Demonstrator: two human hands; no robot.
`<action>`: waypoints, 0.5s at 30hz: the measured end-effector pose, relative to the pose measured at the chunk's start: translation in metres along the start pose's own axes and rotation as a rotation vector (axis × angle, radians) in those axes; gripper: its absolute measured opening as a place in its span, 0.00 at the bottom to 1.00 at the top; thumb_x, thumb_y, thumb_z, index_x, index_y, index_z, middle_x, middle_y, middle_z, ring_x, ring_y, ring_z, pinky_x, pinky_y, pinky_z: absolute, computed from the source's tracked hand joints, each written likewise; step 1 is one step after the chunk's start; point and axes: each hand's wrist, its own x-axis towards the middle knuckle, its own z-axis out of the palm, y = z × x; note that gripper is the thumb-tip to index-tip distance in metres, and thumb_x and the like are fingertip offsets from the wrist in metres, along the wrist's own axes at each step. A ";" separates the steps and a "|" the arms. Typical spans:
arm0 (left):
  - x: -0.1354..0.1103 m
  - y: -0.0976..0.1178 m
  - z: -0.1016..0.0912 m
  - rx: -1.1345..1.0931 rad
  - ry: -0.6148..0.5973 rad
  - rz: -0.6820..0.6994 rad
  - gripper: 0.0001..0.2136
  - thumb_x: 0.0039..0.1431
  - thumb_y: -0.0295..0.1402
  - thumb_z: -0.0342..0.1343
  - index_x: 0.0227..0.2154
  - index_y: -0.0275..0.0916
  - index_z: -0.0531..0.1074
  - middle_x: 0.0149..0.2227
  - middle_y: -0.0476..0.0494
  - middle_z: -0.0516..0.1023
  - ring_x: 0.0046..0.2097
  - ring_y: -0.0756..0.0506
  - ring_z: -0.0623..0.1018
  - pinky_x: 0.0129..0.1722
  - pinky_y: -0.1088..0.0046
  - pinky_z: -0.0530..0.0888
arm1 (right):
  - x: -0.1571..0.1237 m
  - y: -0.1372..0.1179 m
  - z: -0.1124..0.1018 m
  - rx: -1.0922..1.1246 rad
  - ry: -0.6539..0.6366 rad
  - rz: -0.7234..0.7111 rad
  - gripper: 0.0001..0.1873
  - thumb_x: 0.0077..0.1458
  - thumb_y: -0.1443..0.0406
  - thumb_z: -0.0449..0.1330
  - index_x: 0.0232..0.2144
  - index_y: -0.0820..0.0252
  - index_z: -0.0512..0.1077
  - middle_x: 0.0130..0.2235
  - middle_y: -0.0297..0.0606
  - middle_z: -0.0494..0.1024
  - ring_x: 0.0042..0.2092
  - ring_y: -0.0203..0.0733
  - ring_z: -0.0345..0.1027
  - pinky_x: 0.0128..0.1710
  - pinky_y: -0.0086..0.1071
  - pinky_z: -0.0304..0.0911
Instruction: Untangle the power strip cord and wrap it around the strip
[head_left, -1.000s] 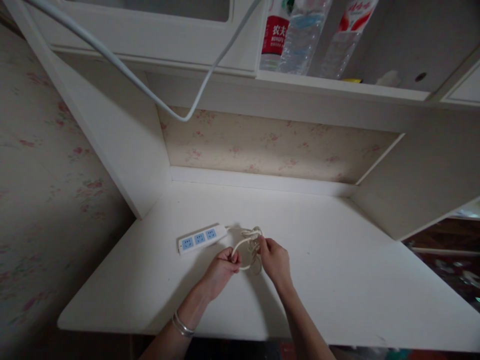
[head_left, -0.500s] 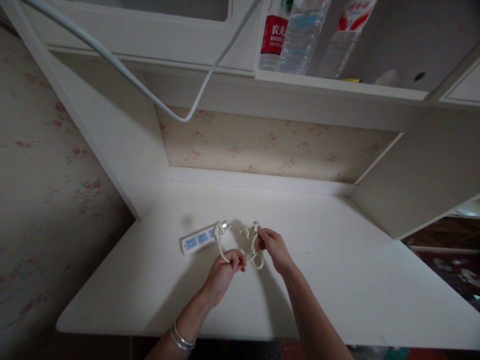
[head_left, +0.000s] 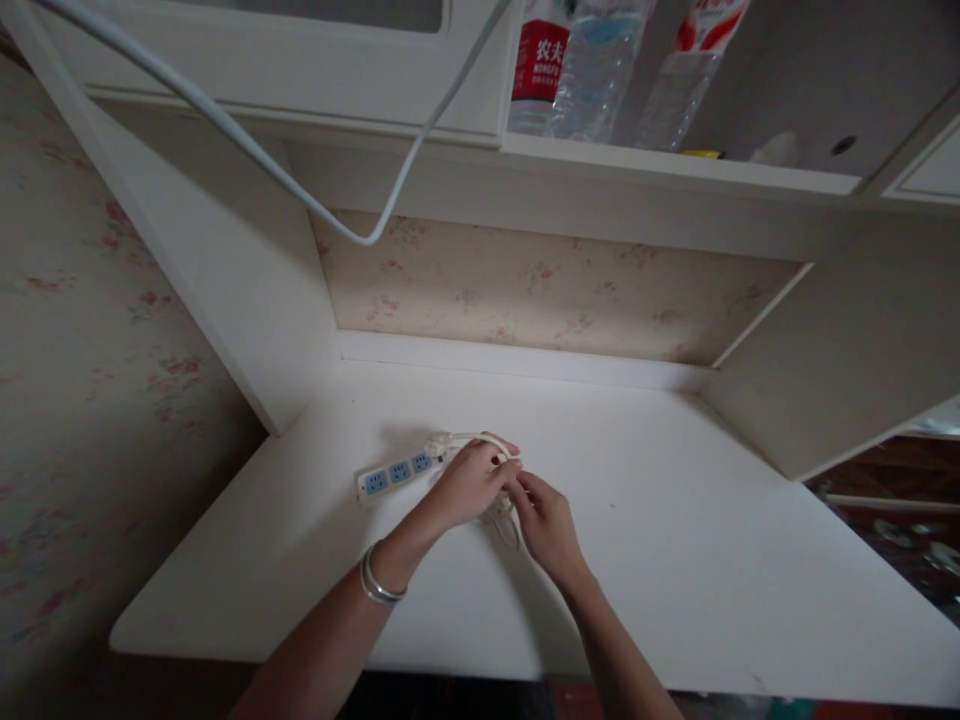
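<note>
A white power strip (head_left: 396,472) with blue sockets lies on the white desk (head_left: 675,540). Its cream cord (head_left: 480,440) is bundled just right of it. My left hand (head_left: 472,480), with silver bangles on the wrist, is closed over the cord bundle beside the strip's end. My right hand (head_left: 544,525) pinches the lower part of the same cord, its fingertips touching those of the left hand. Most of the bundle is hidden under the two hands.
A white cable (head_left: 247,150) hangs in a loop from the cabinet above. Plastic water bottles (head_left: 592,70) stand on the upper shelf. Floral wallpaper covers the back and the left wall. White side panels close in the desk on both sides.
My left hand has moved up and right over the cord bundle, carrying the loop and plug end with it. My right hand has stayed on the cord and shifted slightly downward.
</note>
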 end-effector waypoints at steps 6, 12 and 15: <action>0.010 -0.028 0.005 0.179 -0.168 0.056 0.10 0.56 0.38 0.55 0.38 0.42 0.77 0.41 0.42 0.77 0.46 0.41 0.72 0.51 0.67 0.61 | 0.016 0.034 -0.019 0.412 0.266 0.248 0.21 0.55 0.47 0.54 0.36 0.59 0.69 0.37 0.39 0.76 0.34 0.39 0.73 0.30 0.32 0.70; -0.009 -0.057 0.008 0.126 -0.303 -0.024 0.12 0.55 0.37 0.56 0.42 0.46 0.76 0.52 0.44 0.72 0.56 0.41 0.67 0.58 0.68 0.55 | 0.015 0.067 -0.026 0.744 0.415 0.356 0.21 0.47 0.48 0.63 0.35 0.57 0.66 0.39 0.37 0.77 0.39 0.40 0.74 0.34 0.32 0.71; -0.020 -0.061 0.012 0.072 -0.247 -0.097 0.13 0.53 0.39 0.58 0.42 0.46 0.76 0.57 0.45 0.67 0.58 0.40 0.64 0.60 0.67 0.52 | 0.016 0.073 -0.031 0.813 0.452 0.388 0.23 0.46 0.53 0.66 0.39 0.54 0.63 0.39 0.35 0.78 0.39 0.41 0.75 0.33 0.31 0.71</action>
